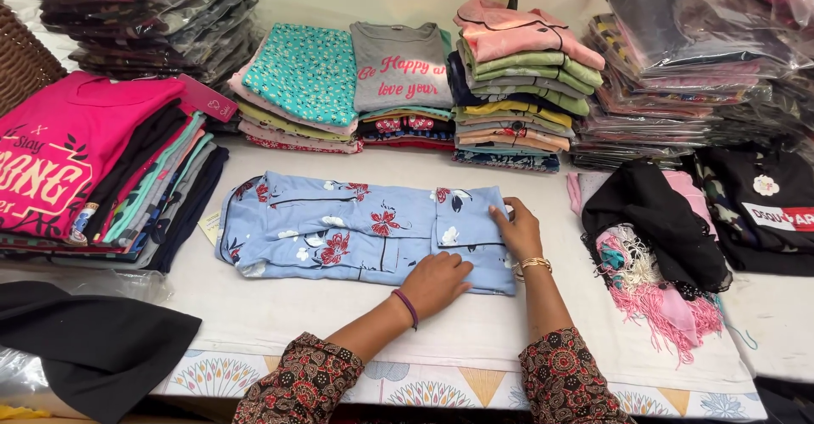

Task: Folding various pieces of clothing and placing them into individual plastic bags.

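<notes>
Two hands rest on a folded light-blue floral shirt (356, 229) lying flat on the white-covered table (280, 314) — the left hand (437, 281) pressed palm-down, fingers extended, gripping nothing, on its near edge; the right hand (517, 231), wrist bent, fingers curled over its right end.

The light blue shirt (365, 229) at the frame's centre is soft, matt cloth with a printed flower pattern. Bags (153, 17) at the upper left are glossy clear plastic. The table (280, 314) carries a smooth, pale cloth cover. A wrist bangle (535, 263) shines like metal.
</notes>
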